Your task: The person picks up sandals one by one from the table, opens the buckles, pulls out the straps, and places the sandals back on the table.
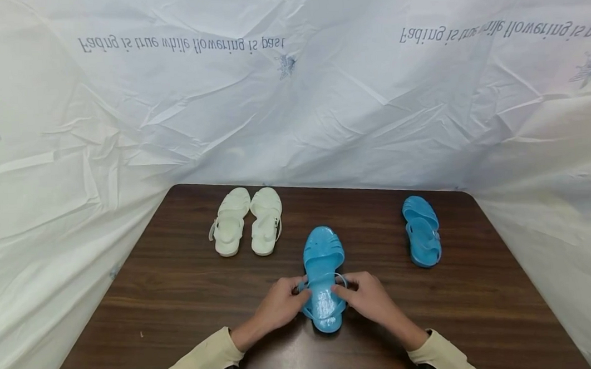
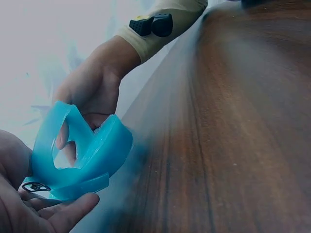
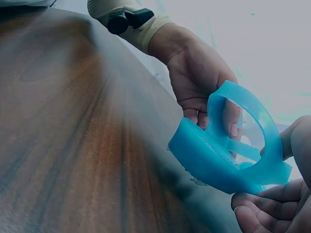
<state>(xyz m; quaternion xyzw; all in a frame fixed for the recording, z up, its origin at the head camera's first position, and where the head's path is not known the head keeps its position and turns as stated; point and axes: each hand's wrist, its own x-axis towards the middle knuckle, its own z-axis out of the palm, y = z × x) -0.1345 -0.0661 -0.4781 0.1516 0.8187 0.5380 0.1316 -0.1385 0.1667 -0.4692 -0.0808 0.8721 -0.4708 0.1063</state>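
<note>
Blue jelly sandal (image 1: 323, 278) lies sole-down on the brown table (image 1: 180, 291) near the front edge, toe pointing away from the person, heel toward them. Left hand (image 1: 281, 307) comes in from the left, fingers curled at the ankle strap on the sandal's left side — thumb and fingertips pinching the strap. Right hand (image 1: 369, 297) mirrors it on the right side, fingers also pinching the strap near the buckle. Both forearms in beige sleeves (image 1: 200, 368) angle inward, wrists low over the table. Head view gives the layout: second blue sandal (image 1: 421, 231) sits well apart to the right, toward the back, and a pair of white sandals (image 1: 248, 221) stands side by side, touching, at back left. White crinkled sheet (image 1: 291, 95) with printed lettering walls the table on three sides. Left wrist view shows what the head view does not — the heel end of the sandal (image 2: 80, 158) close up, strap loop standing up, right hand (image 2: 95, 90) gripping behind it, left fingers (image 2: 63, 213) under the heel edge. Right wrist view shows the same heel (image 3: 228, 145) from the other side, with left hand (image 3: 199, 80) fingers tucked through the strap loop and right fingertips (image 3: 257, 213) at the lower strap. No containers in view.
</note>
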